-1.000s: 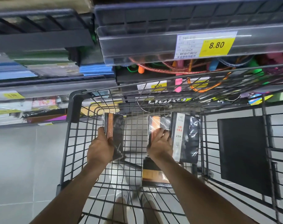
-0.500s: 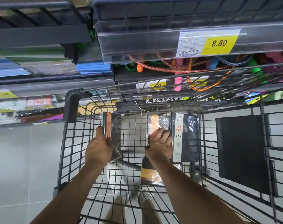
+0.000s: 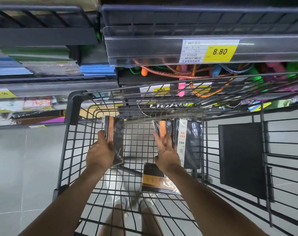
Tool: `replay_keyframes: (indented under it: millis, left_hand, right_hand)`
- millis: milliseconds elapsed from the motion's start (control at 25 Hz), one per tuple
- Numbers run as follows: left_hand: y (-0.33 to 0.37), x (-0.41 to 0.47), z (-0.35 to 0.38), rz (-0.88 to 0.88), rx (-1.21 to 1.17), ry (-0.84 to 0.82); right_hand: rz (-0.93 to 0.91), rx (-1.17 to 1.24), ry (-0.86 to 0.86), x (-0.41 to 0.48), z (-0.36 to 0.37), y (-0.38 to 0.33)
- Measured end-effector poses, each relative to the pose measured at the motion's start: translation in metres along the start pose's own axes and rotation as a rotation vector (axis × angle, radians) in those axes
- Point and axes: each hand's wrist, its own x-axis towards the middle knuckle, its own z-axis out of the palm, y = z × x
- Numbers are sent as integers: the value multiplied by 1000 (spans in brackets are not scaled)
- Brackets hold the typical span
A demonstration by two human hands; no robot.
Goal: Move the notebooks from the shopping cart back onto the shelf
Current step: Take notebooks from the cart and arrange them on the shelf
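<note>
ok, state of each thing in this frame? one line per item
left hand: shut on a wrapped notebook, held upright in the cart
left notebook: gripped, off the cart floor
right hand: fingers spread against a second notebook, grip unclear
right notebook: upright, next to the 25K one
25K notebook: standing at the cart's right wall, untouched
flat notebook: lying on the cart floor
cart: holds all four notebooks
</note>
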Motion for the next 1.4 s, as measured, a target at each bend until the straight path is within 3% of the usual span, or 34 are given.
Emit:
replay_keyframes:
  millis: [160, 320, 520, 680, 920, 1080, 1240, 1400]
  left_hand:
    - [1, -2, -2, 0, 1, -6]
    - [4, -6, -9, 19, -10, -33]
    - [14, -17, -22, 15, -47, -68]
    - [32, -39, -40, 73, -195, -156]
    - [80, -81, -76, 109, -517, -358]
    - [103, -118, -109, 41, -752, -515]
    - [96, -120, -119, -37, -963, -562]
    - [96, -141, -140, -57, -1090, -554]
  right_hand:
    - [-60, -180, -42, -3, 2, 13]
    - [-57, -169, -7, -12, -10, 13]
    - [46, 110, 250, -36, -36, 13]
    - [-21, 421, 371, -61, -59, 5]
    - [-109, 664, 339, -110, -91, -27]
    - [-258, 604, 364, -140, -112, -46]
    - [-389, 334, 479, -173, -136, -60]
    - [-404, 245, 540, -200, -160, -63]
